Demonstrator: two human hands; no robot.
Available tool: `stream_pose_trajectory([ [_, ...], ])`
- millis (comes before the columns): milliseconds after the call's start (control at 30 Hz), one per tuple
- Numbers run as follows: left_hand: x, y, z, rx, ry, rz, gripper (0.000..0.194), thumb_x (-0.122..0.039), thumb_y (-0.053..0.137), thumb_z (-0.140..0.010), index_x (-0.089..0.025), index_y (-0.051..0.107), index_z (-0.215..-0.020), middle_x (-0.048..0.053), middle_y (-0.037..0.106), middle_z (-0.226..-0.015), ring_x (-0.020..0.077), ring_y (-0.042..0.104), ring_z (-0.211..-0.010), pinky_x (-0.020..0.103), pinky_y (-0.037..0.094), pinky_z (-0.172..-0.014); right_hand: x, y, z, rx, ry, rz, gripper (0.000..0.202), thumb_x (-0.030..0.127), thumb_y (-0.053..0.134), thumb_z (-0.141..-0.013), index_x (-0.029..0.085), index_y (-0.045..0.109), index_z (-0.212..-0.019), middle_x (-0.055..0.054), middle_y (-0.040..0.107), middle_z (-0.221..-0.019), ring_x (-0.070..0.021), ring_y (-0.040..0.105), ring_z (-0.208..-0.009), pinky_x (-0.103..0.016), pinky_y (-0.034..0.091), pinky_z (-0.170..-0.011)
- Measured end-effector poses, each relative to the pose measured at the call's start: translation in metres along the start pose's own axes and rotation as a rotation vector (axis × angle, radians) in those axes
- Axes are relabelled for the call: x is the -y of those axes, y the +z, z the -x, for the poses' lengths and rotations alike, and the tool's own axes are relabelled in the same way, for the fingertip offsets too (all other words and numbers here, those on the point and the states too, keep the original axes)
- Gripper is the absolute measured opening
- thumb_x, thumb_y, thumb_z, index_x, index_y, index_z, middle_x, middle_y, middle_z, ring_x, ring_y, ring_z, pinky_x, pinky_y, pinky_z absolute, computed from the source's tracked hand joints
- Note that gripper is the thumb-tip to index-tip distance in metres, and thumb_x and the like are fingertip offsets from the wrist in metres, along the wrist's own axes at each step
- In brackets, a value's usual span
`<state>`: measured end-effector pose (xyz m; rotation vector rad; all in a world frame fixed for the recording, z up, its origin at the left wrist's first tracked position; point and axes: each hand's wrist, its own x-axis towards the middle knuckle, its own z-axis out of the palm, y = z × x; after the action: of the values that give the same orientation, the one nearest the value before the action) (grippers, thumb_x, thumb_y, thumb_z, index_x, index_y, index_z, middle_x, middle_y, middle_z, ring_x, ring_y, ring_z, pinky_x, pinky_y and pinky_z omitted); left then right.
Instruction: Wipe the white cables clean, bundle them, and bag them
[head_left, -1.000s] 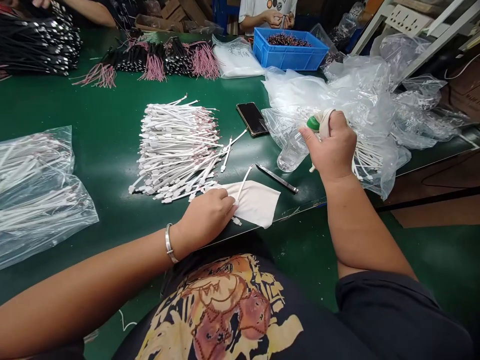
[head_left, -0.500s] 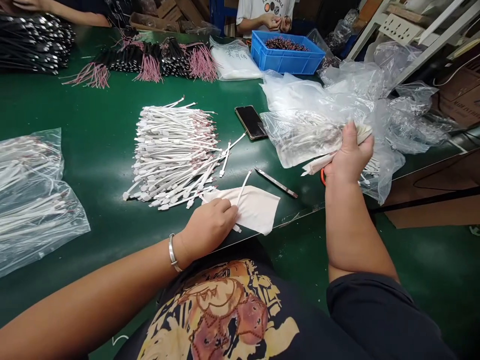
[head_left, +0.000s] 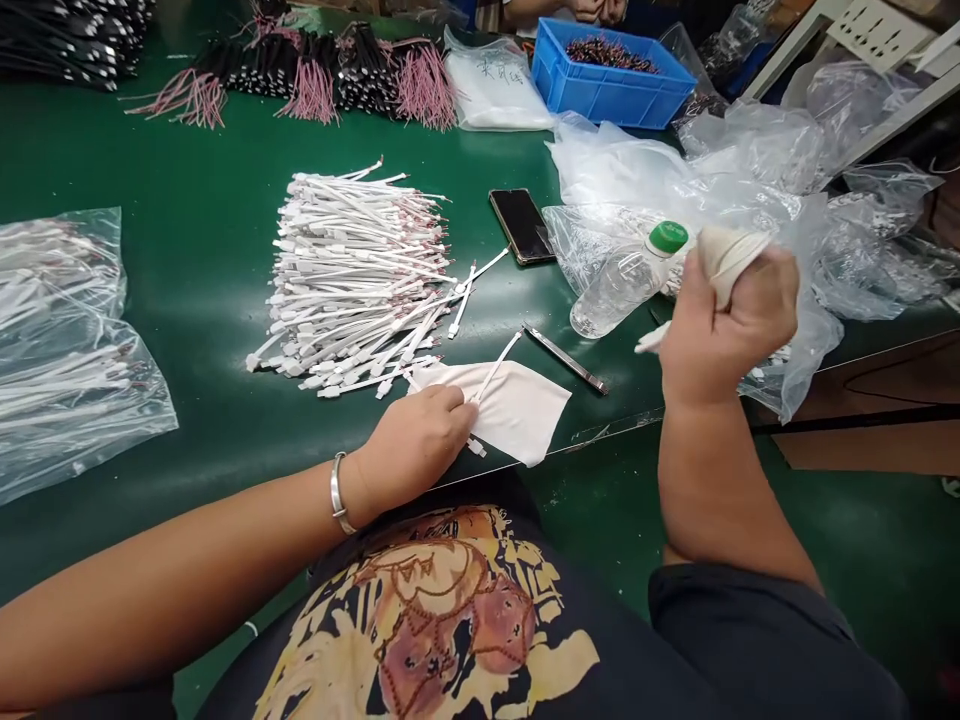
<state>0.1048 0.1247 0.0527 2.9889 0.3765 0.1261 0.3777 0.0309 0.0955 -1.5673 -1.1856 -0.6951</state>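
Observation:
My left hand (head_left: 416,445) is closed near the table's front edge, pinching a short white cable (head_left: 496,368). Beneath that cable and my fingers lies a flat white cloth (head_left: 529,408). My right hand (head_left: 731,325) is raised at the right, its fingers wrapped round a bunched off-white cloth (head_left: 727,262). Just left of it, a clear plastic bottle (head_left: 619,290) with a green cap lies tilted. A pair of tweezers (head_left: 566,358) rests between the hands. Beyond my left hand is a large pile of white cables (head_left: 360,275) with small connectors.
A phone (head_left: 523,226) lies right of the pile. Crumpled clear plastic bags (head_left: 780,215) cover the table's right side. Bagged white cables (head_left: 67,370) lie at left. Along the back are black-and-pink wire bundles (head_left: 315,85), a white packet (head_left: 495,90) and a blue bin (head_left: 600,95); a person's hands show behind.
My right hand has lifted and turned, bunching its cloth up, and the green-capped bottle now shows beside it. My left hand stays on the cable. The view has shifted slightly.

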Motion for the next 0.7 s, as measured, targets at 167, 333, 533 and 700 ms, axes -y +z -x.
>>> stream_pose_trajectory([
  [167, 0.002, 0.001, -0.001, -0.002, -0.016, 0.063, 0.024, -0.021, 0.041, -0.091, -0.015, 0.063, -0.089, 0.006, 0.057, -0.076, 0.0172, 0.053, -0.070, 0.028, 0.040, -0.059, 0.043, 0.012, 0.045, 0.895, -0.326, -0.231, 0.026, 0.016, 0.040, -0.091, 0.022, 0.065, -0.091, -0.005, 0.059, -0.088, -0.0166, 0.052, -0.079, -0.030, 0.042, -0.068],
  [333, 0.009, 0.002, -0.001, -0.021, -0.003, 0.137, 0.025, -0.025, 0.041, -0.092, -0.017, 0.065, -0.092, 0.005, 0.059, -0.080, 0.0167, 0.055, -0.074, 0.028, 0.040, -0.062, 0.041, 0.033, 0.061, 1.061, -0.673, -0.053, 0.022, 0.018, 0.043, -0.091, 0.019, 0.065, -0.092, -0.006, 0.057, -0.083, -0.0166, 0.041, -0.071, -0.030, 0.031, -0.064],
  [533, 0.012, 0.000, -0.002, 0.014, -0.010, 0.143, 0.026, -0.026, 0.041, -0.092, -0.018, 0.066, -0.092, 0.005, 0.058, -0.078, 0.0164, 0.054, -0.071, 0.028, 0.039, -0.060, 0.040, 0.039, 0.055, 1.072, -0.822, -0.069, 0.019, 0.016, 0.044, -0.091, 0.017, 0.062, -0.089, -0.005, 0.052, -0.078, -0.0155, 0.035, -0.066, -0.031, 0.023, -0.058],
  [700, 0.010, 0.001, 0.000, 0.042, -0.018, 0.100, 0.027, -0.027, 0.040, -0.093, -0.017, 0.065, -0.094, 0.005, 0.058, -0.078, 0.0174, 0.054, -0.072, 0.029, 0.038, -0.060, 0.043, 0.036, 0.055, 1.083, -0.850, -0.085, 0.021, 0.017, 0.041, -0.093, 0.018, 0.062, -0.088, -0.006, 0.053, -0.080, -0.0155, 0.036, -0.067, -0.033, 0.020, -0.055],
])
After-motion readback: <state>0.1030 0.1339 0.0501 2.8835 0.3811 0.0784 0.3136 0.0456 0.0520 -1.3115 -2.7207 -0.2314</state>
